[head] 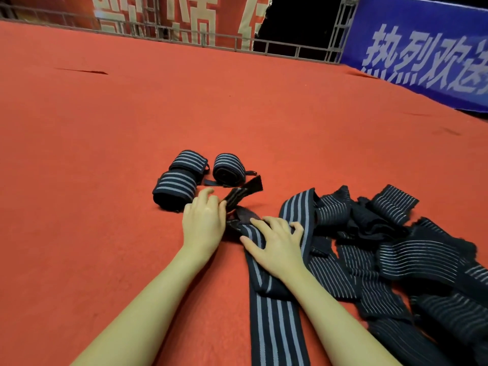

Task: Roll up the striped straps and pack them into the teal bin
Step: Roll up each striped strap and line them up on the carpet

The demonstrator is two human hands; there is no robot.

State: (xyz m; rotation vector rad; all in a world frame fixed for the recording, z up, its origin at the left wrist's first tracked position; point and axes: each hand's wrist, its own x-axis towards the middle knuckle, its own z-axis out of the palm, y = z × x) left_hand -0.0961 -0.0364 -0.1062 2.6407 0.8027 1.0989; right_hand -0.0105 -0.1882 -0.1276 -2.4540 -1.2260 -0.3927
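Observation:
Three rolled dark straps with grey stripes lie on the red carpet: one [174, 188] nearest my left hand, one [188, 161] behind it, one [229, 169] to the right. A long unrolled striped strap [274, 313] runs from the bottom edge up to my hands. My left hand [204, 220] pinches the strap's dark end flap [243, 191] with curled fingers. My right hand [277, 244] rests on the strap with fingers spread and slightly bent. A heap of loose striped straps [396, 254] sprawls at the right. No teal bin is in view.
Red carpet [105, 128] covers the floor all round. A metal truss rail [211, 38] with a red banner stands at the back. A blue banner [422, 48] with white characters slants along the back right.

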